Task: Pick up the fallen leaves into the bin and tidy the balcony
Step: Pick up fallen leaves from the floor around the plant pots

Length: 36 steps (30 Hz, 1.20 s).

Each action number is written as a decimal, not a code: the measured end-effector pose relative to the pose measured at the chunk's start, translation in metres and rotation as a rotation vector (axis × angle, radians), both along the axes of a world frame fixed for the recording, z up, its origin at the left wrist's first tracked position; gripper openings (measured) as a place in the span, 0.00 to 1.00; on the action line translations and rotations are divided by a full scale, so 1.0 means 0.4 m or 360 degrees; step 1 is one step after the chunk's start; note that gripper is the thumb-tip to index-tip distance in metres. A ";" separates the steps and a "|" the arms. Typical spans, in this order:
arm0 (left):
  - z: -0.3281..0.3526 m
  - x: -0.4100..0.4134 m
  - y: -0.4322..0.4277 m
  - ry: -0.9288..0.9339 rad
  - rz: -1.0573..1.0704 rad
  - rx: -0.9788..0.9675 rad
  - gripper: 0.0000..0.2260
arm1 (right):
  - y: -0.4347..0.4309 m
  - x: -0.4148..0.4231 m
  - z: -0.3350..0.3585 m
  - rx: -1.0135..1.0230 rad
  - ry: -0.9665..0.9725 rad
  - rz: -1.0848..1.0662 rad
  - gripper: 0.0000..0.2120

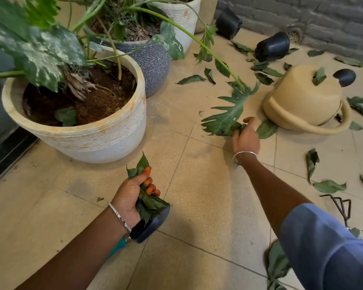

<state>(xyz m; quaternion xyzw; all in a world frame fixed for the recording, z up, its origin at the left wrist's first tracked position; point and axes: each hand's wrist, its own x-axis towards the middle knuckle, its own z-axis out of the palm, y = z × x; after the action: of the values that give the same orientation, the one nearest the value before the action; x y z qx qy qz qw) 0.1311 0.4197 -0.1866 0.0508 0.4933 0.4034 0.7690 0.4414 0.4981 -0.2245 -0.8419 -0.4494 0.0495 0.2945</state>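
Note:
My left hand (132,193) is closed around a bunch of green leaves (149,203) low in the middle of the view, just above a small dark object with a teal handle (150,225). My right hand (245,139) reaches forward to the floor and grips a fallen leaf (236,127) under the tip of a big lobed plant leaf (224,114). Another fallen leaf (266,128) lies just right of that hand. Several more fallen leaves (328,186) are scattered over the beige tiles to the right and far side. No bin is in view.
A large white planter (88,135) with soil stands at left, a grey pot (153,63) and another white pot (182,15) behind it. A tipped beige watering can (302,101) lies right of my right hand. Two black pots (271,47) lie toppled near the grey brick wall (323,17). A small metal rake (342,208) lies at right.

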 end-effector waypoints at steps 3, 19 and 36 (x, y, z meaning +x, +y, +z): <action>-0.002 0.001 0.000 0.0021 -0.0034 0.0005 0.06 | 0.030 0.047 0.002 -0.0156 0.0120 0.0006 0.22; -0.010 0.063 -0.014 0.0015 -0.0139 -0.0039 0.08 | -0.015 -0.019 -0.059 -0.0475 -0.0172 0.0384 0.13; 0.032 0.058 -0.077 0.0006 -0.0126 0.0028 0.09 | -0.316 -0.070 0.093 0.0136 0.2001 -0.0188 0.02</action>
<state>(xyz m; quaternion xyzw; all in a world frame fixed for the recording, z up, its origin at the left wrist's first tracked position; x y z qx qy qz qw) 0.1544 0.3888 -0.1736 0.0780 0.4888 0.3769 0.7829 0.4132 0.3716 -0.1874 -0.6630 -0.1448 0.5003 0.5378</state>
